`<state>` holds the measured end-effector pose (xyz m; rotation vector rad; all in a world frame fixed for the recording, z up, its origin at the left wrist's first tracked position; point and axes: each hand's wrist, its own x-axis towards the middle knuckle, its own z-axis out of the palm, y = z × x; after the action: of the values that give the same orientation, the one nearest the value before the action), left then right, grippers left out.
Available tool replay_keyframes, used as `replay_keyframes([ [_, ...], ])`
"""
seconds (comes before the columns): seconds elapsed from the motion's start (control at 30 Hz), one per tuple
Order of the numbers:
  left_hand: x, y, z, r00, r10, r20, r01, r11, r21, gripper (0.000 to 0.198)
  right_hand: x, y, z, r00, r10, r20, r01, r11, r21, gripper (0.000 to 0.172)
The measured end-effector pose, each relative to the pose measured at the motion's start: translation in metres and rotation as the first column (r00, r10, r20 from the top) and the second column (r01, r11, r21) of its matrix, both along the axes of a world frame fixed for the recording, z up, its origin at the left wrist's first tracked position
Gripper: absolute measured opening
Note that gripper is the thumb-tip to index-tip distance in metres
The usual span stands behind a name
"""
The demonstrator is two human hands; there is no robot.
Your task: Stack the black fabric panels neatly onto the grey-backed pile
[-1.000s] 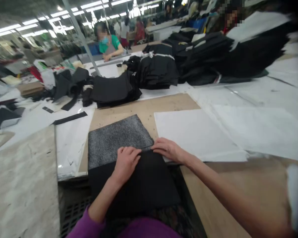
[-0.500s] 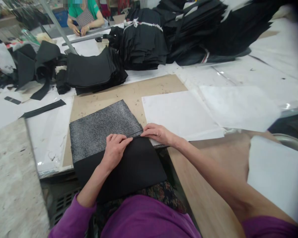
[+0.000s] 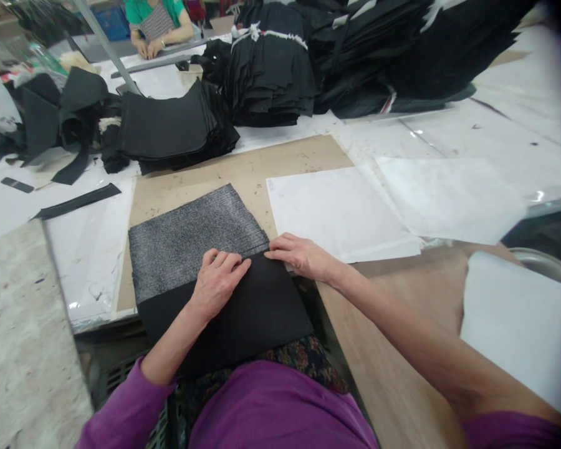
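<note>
A stack of speckled grey fabric pieces (image 3: 182, 243) lies near the table's front edge. Across its near part runs a black fabric piece (image 3: 257, 312), which drapes over the edge toward my lap. With bent fingers and thumb, my left hand (image 3: 217, 280) grips the far edge of the black piece, partly resting on the speckled surface. My right hand (image 3: 299, 254) pinches the same edge at the right corner of the stack. Both fingertips meet the cloth along one line, and the fingers hide part of it.
White paper sheets (image 3: 336, 212) lie to the right on the table, over brown board (image 3: 308, 153). Behind stand piles of black cut pieces (image 3: 168, 125) and a tied bundle (image 3: 273, 75). Black strips (image 3: 79, 201) are at left. Another person's hands (image 3: 148, 48) work at the far side.
Both hands keep their hold on the black fabric edge, with only slight finger shifts. The whole view has moved a little; the far person's hands have changed position slightly.
</note>
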<state>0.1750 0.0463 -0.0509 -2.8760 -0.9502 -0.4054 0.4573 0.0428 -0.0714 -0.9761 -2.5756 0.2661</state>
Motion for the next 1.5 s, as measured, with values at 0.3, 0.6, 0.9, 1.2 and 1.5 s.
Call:
replay_keyframes([
  [0.3, -0.001, -0.001, -0.004, 0.999, -0.021, 0.025, 0.019, 0.999, 0.046, 0.029, -0.015, -0.017, 0.001, 0.988, -0.126, 0.089, 0.117, 0.988, 0.098, 0.047],
  [0.6, -0.002, -0.001, -0.005, 0.998, -0.01, 0.06, 0.007, 0.999, 0.035, 0.027, 0.017, -0.024, 0.014, 0.936, -0.27, 0.226, 0.242, 0.96, 0.143, 0.046],
  [0.9, -0.009, 0.0, -0.008, 0.996, -0.016, 0.085, 0.014, 1.0, 0.019, 0.028, -0.091, -0.053, 0.007, 0.894, -0.447, 0.001, 0.446, 0.891, 0.085, 0.048],
  [1.2, -0.084, -0.002, -0.013, 0.991, 0.041, 0.129, -0.028, 0.994, -0.103, 0.028, -0.098, -0.058, 0.01, 0.91, -0.392, 0.135, 0.383, 0.92, 0.086, 0.06],
  [1.5, -0.095, -0.007, -0.002, 0.999, -0.017, -0.037, 0.017, 1.0, 0.0, 0.032, -0.108, -0.053, 0.029, 0.888, -0.376, 0.266, 0.355, 0.927, 0.124, 0.051],
])
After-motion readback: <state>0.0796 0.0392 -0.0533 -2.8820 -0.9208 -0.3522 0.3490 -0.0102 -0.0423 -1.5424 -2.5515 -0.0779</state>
